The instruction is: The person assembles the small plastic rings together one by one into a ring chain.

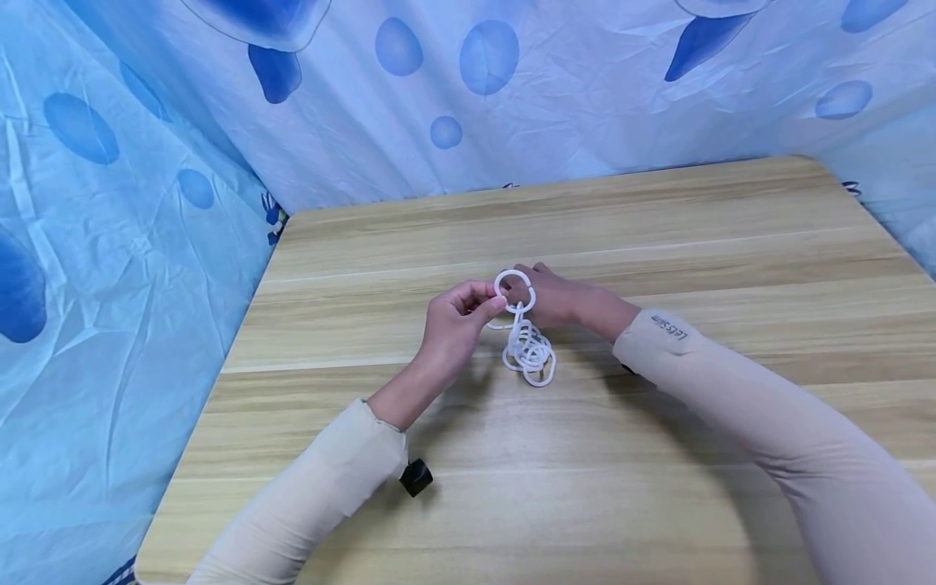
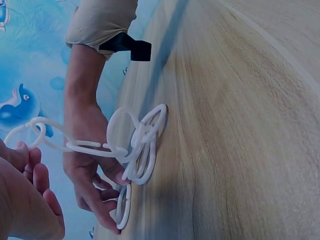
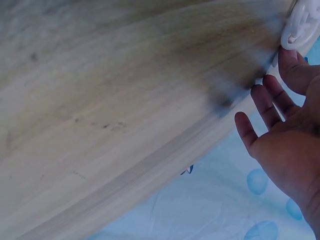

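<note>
A chain of white plastic rings (image 1: 528, 348), linked through one another, lies bunched at the middle of the table. My left hand (image 1: 457, 321) pinches the end ring (image 1: 532, 301) between thumb and fingers, raised above the bunch. In the left wrist view, several links (image 2: 67, 145) stretch from that hand to the heap (image 2: 145, 150). Just behind the heap is my right hand (image 1: 557, 299). Its thumb and forefinger are around a low ring (image 2: 123, 212) close to the tabletop. In the right wrist view, its thumb meets the rings (image 3: 301, 25) and the other fingers spread loosely.
The wooden table (image 1: 621, 487) stretches out on all sides of the hands. A blue patterned curtain (image 1: 351, 130) hangs along the back and left edges. A small black block (image 1: 417, 478) sits under the left sleeve (image 1: 314, 496).
</note>
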A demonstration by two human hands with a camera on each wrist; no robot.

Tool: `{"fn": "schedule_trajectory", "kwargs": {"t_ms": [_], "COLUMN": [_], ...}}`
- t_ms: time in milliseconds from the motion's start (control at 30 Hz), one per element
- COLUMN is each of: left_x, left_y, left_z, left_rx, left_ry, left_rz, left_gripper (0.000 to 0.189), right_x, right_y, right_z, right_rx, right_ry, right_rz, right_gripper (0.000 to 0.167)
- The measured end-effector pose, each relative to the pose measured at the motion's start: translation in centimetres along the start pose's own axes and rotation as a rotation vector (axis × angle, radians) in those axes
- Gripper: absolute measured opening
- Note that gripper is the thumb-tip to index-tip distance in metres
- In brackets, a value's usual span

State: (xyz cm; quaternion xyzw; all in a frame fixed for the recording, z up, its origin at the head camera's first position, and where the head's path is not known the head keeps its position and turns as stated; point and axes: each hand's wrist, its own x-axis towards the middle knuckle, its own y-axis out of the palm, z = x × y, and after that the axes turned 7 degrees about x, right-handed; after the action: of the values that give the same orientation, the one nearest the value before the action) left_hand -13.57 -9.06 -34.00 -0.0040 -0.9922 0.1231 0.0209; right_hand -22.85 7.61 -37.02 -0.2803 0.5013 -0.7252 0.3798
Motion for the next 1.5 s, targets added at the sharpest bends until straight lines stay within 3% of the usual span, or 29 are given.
{"fn": "schedule_trajectory", "kwargs": {"t_ms": [367,500,633,733,967,1233,1500], "left_x": [0.0,0.0,-0.1,-0.1,0.0,0.1,0.1], "left_y": [-0.3,-0.4,-0.5,-0.5,-0.6,-0.1,0.5], "left_z": [0.0,0.1,0.1,0.1,0.2,0.2,0.2], "left_rx": [-0.014,-0.013,-0.008,-0.01,-0.019,-0.021,-0.011], "left_ry": [-0.009,-0.003,0.005,0.007,0.007,-0.002,0.002], "left_rz": [-0.002,-0.002,-0.001,0.0,-0.01,-0.01,0.002], "left_gripper": [0.011,0.012,0.013,0.012,0.01,0.011,0.011], "right_x": [-0.3,-0.3,-0.5,-1.0,-3.3,-5.8,-7.0], "right_y": [0.3,0.6,0.7,0.2,-2.0,-3.1,-3.7], "right_z": [-0.2,-0.4,-0.8,-1.2,-1.7,-1.7,-0.4], "right_rx": [0.038,0.031,0.057,0.109,0.239,0.372,0.477], "right_ry": [0.018,0.003,-0.042,-0.05,0.001,0.05,0.071], "right_rz": [-0.046,-0.088,-0.177,-0.24,-0.334,-0.445,-0.461], "right_gripper": [0.042,0.042,0.027,0.021,0.041,0.036,0.038]}}
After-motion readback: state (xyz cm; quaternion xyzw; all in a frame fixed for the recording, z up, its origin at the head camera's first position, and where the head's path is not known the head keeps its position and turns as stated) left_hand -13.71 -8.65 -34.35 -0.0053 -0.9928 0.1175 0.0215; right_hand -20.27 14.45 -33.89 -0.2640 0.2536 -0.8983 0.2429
